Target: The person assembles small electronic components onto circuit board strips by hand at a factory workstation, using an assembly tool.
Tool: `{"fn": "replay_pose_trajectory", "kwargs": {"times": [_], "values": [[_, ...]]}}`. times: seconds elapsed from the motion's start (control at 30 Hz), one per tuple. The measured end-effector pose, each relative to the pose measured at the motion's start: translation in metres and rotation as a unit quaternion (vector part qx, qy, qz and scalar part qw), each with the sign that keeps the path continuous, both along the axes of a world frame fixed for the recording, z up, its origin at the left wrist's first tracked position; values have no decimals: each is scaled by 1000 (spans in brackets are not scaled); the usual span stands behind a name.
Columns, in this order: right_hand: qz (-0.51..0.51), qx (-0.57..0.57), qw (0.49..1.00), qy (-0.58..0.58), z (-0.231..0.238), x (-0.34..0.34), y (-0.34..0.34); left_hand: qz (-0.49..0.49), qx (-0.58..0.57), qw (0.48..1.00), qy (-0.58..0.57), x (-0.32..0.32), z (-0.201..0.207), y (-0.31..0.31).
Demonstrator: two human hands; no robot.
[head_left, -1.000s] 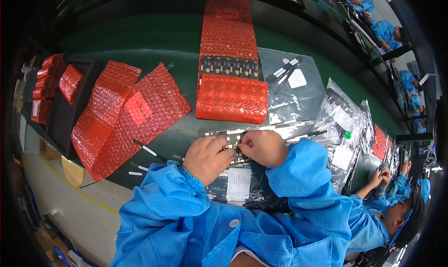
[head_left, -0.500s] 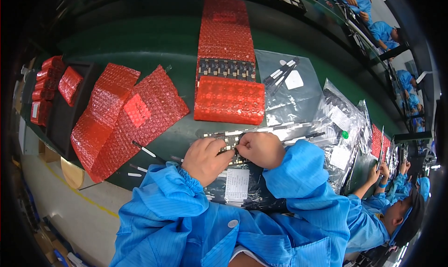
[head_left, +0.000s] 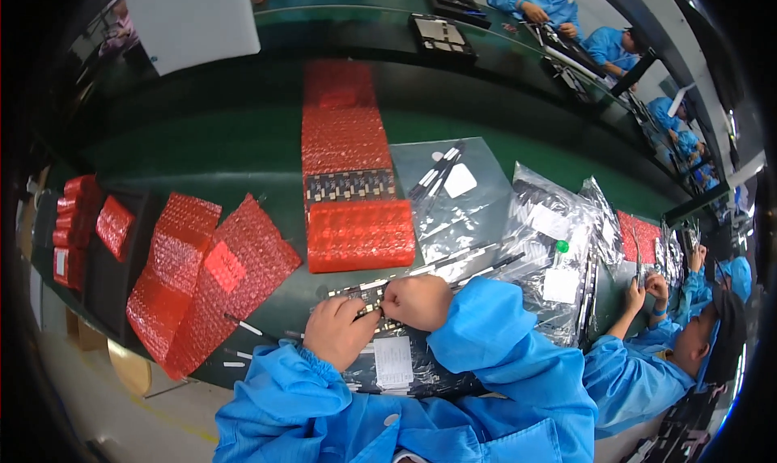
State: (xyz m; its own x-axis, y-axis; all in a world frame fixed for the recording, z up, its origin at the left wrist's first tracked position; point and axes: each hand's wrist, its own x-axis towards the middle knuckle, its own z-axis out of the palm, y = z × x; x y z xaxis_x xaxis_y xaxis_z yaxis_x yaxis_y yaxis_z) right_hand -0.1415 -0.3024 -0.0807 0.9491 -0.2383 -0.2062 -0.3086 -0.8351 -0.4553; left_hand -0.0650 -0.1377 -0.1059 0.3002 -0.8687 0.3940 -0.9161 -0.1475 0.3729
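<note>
Low in the middle, a dark circuit board panel with light gold pads lies partly under both hands. My left hand is closed over its near left part, fingers curled onto the board. My right hand makes a pinch at the board's right part; whatever is between its fingertips is hidden. Below the hands lies a clear bag with a white label. Just beyond them sits a folded red bubble wrap pouch, with a row of similar boards showing above its fold.
More red bubble wrap spreads at the left, beside a black tray. A clear bag with dark and white strips lies right of the pouch. Further right are filled plastic bags and a co-worker's hands.
The whole view has shifted, so the bench sits lower and more of its far side shows. Both hands stay closed at the same circuit board, with only slight finger movement.
</note>
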Motion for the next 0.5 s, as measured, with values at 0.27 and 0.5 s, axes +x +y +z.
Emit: {"fn": "replay_pose_trajectory", "kwargs": {"times": [0.27, 0.5], "values": [[8, 16, 999, 33, 4, 2, -3, -12, -9, 1000, -10, 2, 1, -1], [25, 36, 996, 75, 8, 7, -7, -17, -10, 1000, -3, 1, 2, -1]]}}
